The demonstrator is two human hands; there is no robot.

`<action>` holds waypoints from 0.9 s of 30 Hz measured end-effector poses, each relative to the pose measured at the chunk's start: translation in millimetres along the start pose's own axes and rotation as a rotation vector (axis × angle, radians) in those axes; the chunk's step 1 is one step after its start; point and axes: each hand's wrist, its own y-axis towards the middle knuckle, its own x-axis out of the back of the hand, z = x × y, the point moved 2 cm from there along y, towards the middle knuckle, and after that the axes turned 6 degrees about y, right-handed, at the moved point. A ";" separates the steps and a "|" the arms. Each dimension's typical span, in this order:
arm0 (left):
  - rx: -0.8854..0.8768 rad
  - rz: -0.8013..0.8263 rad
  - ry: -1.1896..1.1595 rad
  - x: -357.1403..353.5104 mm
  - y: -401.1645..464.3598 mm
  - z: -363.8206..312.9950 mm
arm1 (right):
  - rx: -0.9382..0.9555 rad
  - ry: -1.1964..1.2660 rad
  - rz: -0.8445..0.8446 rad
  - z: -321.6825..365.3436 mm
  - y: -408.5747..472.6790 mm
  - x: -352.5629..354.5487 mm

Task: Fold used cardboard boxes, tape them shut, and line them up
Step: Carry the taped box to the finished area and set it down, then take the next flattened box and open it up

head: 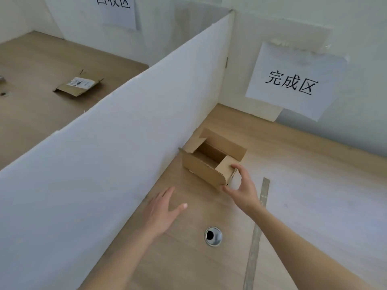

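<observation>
While resting on the wooden table point(188, 258) against the white divider point(117, 143), open box point(211, 162) with flaps up, untaped. Right hand point(243, 189) at its near corner, thumb and fingers curled around the end, touching the cardboard. Left hand point(163, 212) hovering flat nearby, fingers straight and slightly spread, holding nothing. Beyond the divider, flattened box point(78, 85) lying alone. Paper sign point(293, 80) on the wall.

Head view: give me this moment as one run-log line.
right hand: grips near end of open brown cardboard box | left hand: open, off box | box: flaps up, untaped, beside white divider
</observation>
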 end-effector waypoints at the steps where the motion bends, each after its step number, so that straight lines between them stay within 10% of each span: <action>1: 0.000 0.002 0.002 0.2 2.1 2.0 | -0.013 -0.007 0.005 -1.9 7.3 -5.5; 13: -0.073 -0.006 0.071 8.2 -9.3 -24.4 | -0.087 -0.164 0.066 5.4 -9.8 6.9; 27: -0.490 -0.193 0.293 44.5 -178.5 -294.7 | 0.002 -0.502 -0.188 117.2 -225.5 274.1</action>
